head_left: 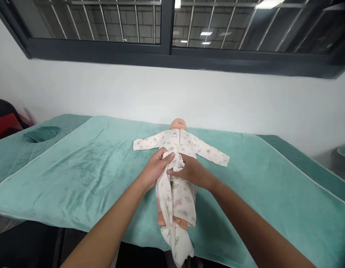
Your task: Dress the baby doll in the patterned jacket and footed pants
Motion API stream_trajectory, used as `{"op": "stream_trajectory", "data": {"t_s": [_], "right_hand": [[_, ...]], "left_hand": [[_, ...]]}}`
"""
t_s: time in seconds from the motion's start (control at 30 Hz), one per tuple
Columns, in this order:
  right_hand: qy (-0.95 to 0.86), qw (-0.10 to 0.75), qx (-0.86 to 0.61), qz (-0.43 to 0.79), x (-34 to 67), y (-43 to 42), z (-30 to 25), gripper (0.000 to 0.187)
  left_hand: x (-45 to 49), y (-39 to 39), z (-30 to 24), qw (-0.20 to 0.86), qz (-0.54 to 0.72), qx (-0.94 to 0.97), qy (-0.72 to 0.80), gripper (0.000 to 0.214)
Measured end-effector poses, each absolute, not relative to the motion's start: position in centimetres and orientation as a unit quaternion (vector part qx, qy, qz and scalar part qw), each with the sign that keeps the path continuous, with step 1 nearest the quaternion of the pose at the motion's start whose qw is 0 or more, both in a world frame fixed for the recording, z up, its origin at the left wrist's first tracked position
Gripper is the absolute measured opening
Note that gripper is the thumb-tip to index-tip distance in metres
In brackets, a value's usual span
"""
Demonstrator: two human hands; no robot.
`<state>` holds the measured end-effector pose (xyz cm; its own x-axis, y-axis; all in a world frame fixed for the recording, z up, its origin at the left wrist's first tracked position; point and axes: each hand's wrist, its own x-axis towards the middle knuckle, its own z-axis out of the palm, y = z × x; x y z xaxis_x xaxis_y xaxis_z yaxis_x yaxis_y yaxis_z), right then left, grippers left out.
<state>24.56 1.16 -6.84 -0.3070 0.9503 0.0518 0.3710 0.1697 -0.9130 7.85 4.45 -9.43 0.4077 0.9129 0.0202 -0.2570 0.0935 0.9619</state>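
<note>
A baby doll [178, 124] lies on its back, dressed in a white printed top [172, 138] with both sleeves stretched out sideways. Over the doll's waist, my left hand [158, 165] pinches a bunched white printed baby garment [164, 186] between thumb and fingers. My right hand [193, 171] is closed on the same bunch from the other side, its fingertips partly hidden in the folds. From my hands the cloth hangs between the doll's legs and past the bed edge. Printed cloth [185, 203] also covers one leg; both bare feet [161, 219] show below.
A green plush cover [105, 160] spreads over the bed, with a round face hole [41, 134] at the left. Behind stands a white wall [133, 89] under a dark window frame [105, 51]. A red and black object [6, 121] sits at the far left.
</note>
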Motion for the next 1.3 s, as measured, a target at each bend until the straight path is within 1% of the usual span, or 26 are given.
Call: {"op": "stream_trajectory", "data": {"t_s": [0.1,0.17,0.23,0.27,0.33,0.4,0.43,0.5,0.57,0.6,0.67,0.7,0.77,0.87,0.93,0.97,1.0,1.03,1.13,1.2,1.23,1.3], "right_hand": [[-0.591,0.406,-0.47,0.514,25.0,2.2,-7.3,0.024],[-0.506,0.458,-0.454,0.573,25.7,2.7,-7.7,0.025],[-0.448,0.485,-0.443,0.607,26.1,2.9,-8.2,0.027],[-0.432,0.49,-0.439,0.617,26.2,2.9,-8.4,0.026],[-0.421,0.495,-0.423,0.631,26.1,2.7,-8.7,0.023],[-0.441,0.471,-0.396,0.653,26.0,2.2,-8.8,0.019],[-0.464,0.441,-0.38,0.668,26.0,1.9,-8.7,0.02],[-0.523,0.366,-0.345,0.687,26.1,1.4,-8.3,0.028],[-0.59,0.298,-0.331,0.674,26.1,1.0,-7.7,0.035],[-0.617,0.279,-0.34,0.653,26.0,0.9,-7.5,0.037],[-0.645,0.267,-0.384,0.604,25.7,0.7,-7.4,0.038],[-0.64,0.277,-0.408,0.589,25.5,0.7,-7.5,0.039],[-0.591,0.333,-0.434,0.593,25.2,0.6,-7.9,0.041],[-0.522,0.4,-0.416,0.628,24.9,0.6,-8.5,0.042],[-0.53,0.398,-0.412,0.626,24.7,0.7,-8.7,0.043],[-0.547,0.385,-0.418,0.615,24.6,0.7,-8.8,0.042],[-0.57,0.367,-0.427,0.599,24.5,0.7,-8.7,0.04],[-0.596,0.341,-0.432,0.584,24.3,0.7,-8.6,0.039],[-0.677,0.224,-0.408,0.57,23.9,0.9,-8.0,0.032],[-0.696,0.174,-0.384,0.582,23.7,1.0,-7.6,0.039],[-0.685,0.179,-0.382,0.594,23.7,1.1,-7.6,0.042],[-0.625,0.249,-0.39,0.628,23.7,1.4,-7.9,0.041]], "left_hand": [[6.9,4.3,-9.5,0.641,0.403,0.571,0.319,0.033],[6.1,4.4,-9.9,0.656,0.329,0.614,0.291,0.031],[5.6,4.5,-10.2,0.669,0.279,0.634,0.27,0.031],[5.6,4.6,-10.4,0.667,0.283,0.633,0.271,0.03],[6.0,4.9,-10.4,0.642,0.342,0.621,0.293,0.027],[6.8,5.1,-10.0,0.594,0.423,0.604,0.322,0.022],[7.2,5.1,-9.8,0.569,0.453,0.599,0.335,0.02],[8.0,4.9,-9.1,0.52,0.488,0.601,0.36,0.017],[8.6,4.4,-8.5,0.479,0.494,0.614,0.386,0.015],[8.7,4.0,-8.2,0.466,0.489,0.622,0.396,0.015],[8.7,3.4,-8.0,0.458,0.474,0.633,0.406,0.017],[8.4,3.2,-7.9,0.465,0.462,0.637,0.406,0.019],[7.4,2.9,-8.0,0.504,0.421,0.641,0.397,0.026],[5.4,2.6,-8.1,0.591,0.307,0.659,0.349,0.035],[4.3,2.2,-8.2,0.628,0.224,0.681,0.302,0.033],[4.0,2.1,-8.3,0.637,0.203,0.682,0.295,0.032],[3.9,1.9,-8.5,0.646,0.205,0.67,0.303,0.031],[3.9,1.9,-8.7,0.655,0.232,0.644,0.321,0.031],[4.5,1.7,-9.8,0.686,0.376,0.515,0.351,0.035],[4.8,1.6,-10.4,0.709,0.429,0.446,0.338,0.039],[4.8,1.4,-10.7,0.719,0.438,0.421,0.337,0.041],[4.4,0.8,-11.1,0.734,0.427,0.397,0.347,0.044]]}}
